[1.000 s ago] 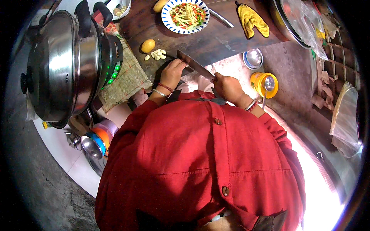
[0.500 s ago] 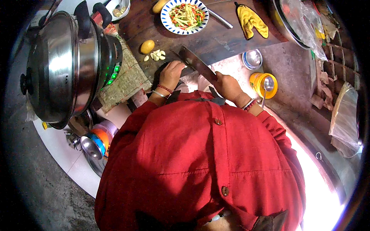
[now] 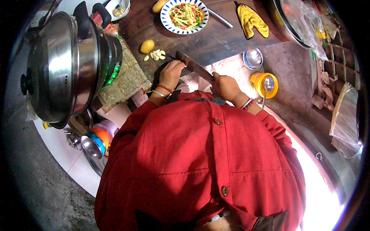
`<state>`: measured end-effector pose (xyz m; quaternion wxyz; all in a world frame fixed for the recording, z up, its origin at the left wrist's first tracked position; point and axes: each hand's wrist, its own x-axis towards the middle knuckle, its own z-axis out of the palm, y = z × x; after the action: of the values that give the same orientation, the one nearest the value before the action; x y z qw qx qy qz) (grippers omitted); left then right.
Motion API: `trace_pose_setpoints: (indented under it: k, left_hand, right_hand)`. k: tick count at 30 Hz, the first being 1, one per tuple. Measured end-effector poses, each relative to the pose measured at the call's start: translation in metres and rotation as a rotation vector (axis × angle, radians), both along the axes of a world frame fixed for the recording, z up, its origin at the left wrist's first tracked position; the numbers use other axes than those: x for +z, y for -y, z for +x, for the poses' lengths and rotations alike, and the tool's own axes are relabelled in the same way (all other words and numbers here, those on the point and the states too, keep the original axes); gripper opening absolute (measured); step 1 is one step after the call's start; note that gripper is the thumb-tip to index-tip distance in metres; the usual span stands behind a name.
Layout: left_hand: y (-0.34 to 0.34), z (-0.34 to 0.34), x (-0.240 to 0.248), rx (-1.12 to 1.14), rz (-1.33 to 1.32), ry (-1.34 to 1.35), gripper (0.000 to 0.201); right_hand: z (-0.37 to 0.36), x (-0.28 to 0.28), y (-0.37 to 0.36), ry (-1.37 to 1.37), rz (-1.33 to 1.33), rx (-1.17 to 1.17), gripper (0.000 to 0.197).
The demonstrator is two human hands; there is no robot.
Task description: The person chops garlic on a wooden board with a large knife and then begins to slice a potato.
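Note:
My right hand [image 3: 226, 86] is closed round the handle of a broad cleaver [image 3: 195, 68], whose dark blade slants up and left across the near edge of a dark wooden tabletop [image 3: 225, 40]. Beside the blade's far end, my left hand [image 3: 172, 74] lies with its fingers bent and pressed together. Something small and pale shows at its fingertips, too small to name. Just beyond that hand are several peeled garlic cloves [image 3: 157, 55] and a yellow potato [image 3: 147, 47]. Farther off stands a blue-patterned white plate [image 3: 164, 21] of shredded pale, red and green vegetables.
A large lidded steel pot [image 3: 58, 69] sits at left on a cooker with green lights. A yellow cloth [image 3: 252, 21] and a ridged metal tool [image 3: 220, 18] lie on the tabletop. At right are a yellow tub [image 3: 254, 79] with a ladle and a small metal bowl [image 3: 253, 59].
The cleaver's blade has turned more edge-on and its far end has shifted slightly left, nearer my left fingers. My right hand has moved slightly left; my left hand stays in place.

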<state>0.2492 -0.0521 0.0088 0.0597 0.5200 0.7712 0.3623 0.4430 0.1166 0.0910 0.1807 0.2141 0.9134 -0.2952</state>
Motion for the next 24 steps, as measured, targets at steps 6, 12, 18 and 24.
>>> trace_pose_setpoints:
  k: [6,12,18,24]
  left_hand:
    - [0.002,-0.001,-0.003,-0.010,-0.001,0.008,0.016]
    - [0.002,-0.002,-0.003,0.001,0.013,0.039,0.011]
    - [0.002,-0.001,-0.003,-0.004,0.037,0.044,0.011]
    - [0.003,-0.001,-0.003,0.001,0.045,0.058,0.012]
  right_hand:
    - [-0.001,-0.002,0.003,-0.025,-0.078,-0.059,0.023]
    - [-0.006,0.001,0.002,0.035,-0.011,-0.004,0.024]
    - [0.001,-0.005,0.004,-0.007,-0.043,-0.146,0.026]
    - [0.006,-0.004,-0.001,-0.119,-0.120,-0.105,0.023]
